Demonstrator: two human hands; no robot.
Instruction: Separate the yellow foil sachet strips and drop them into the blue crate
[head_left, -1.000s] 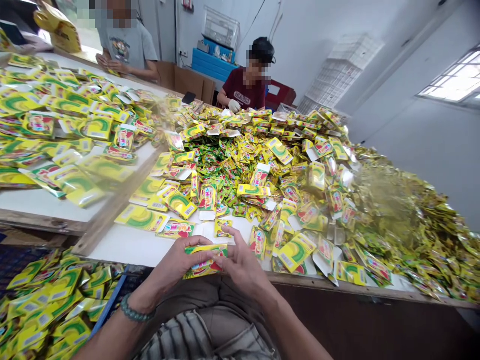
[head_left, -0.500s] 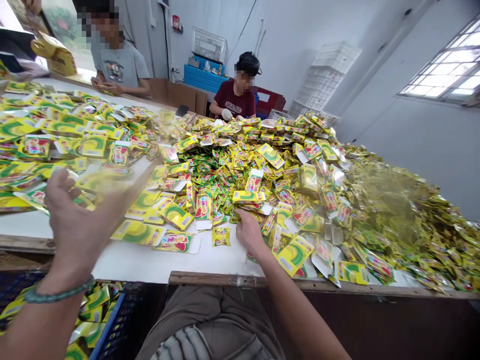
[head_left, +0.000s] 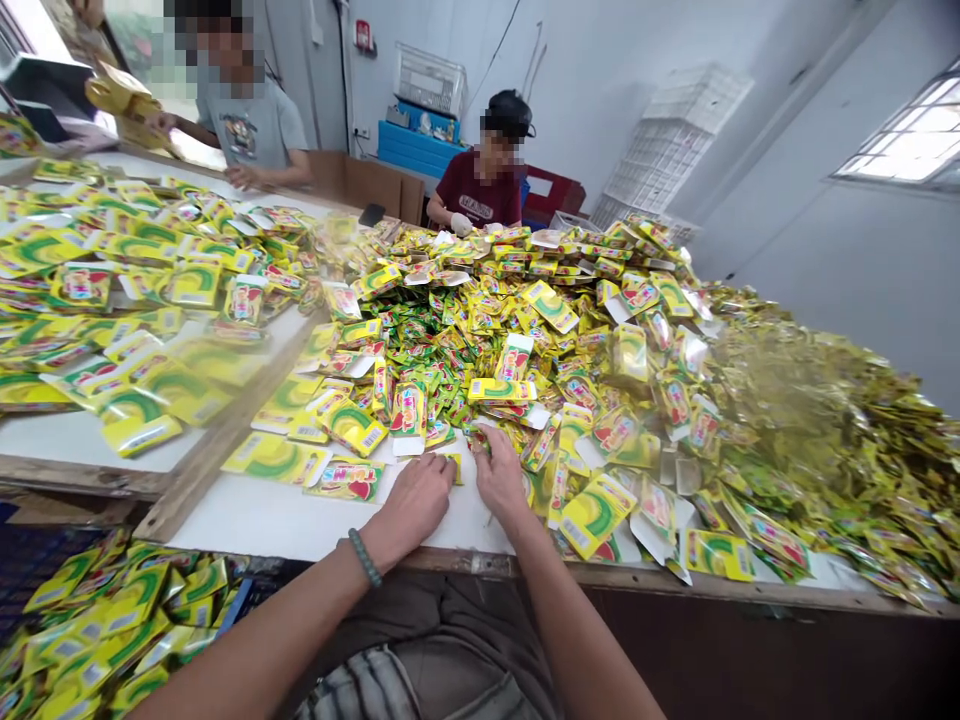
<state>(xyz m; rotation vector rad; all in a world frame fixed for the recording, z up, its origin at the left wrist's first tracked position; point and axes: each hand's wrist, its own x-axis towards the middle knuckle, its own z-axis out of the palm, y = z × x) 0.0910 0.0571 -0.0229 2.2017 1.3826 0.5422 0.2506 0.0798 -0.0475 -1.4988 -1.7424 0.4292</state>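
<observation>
My left hand (head_left: pixel 415 502) rests palm down on the white table (head_left: pixel 255 510), its bent fingers pressed on a small yellow-green sachet (head_left: pixel 453 463). Right beside it, my right hand (head_left: pixel 499 481) has its fingertips curled into the near edge of the heap of small sachets (head_left: pixel 465 340), pinching one there. The two hands almost touch. Flat yellow-green cartons (head_left: pixel 352 425) lie just left of and beyond my hands. A green bead bracelet is on my left wrist.
A blue crate of filled yellow packs (head_left: pixel 112 620) sits low at my left. A wooden strip (head_left: pixel 217 450) divides the table. Gold foil packets (head_left: pixel 787 400) heap up on the right. Two people work at the far side, one (head_left: pixel 487 185) in maroon and one (head_left: pixel 251 125) in grey.
Both hands held one pack near my lap. My left hand then swung out left, came back without it and landed on the table beside my right hand at the sachets.
</observation>
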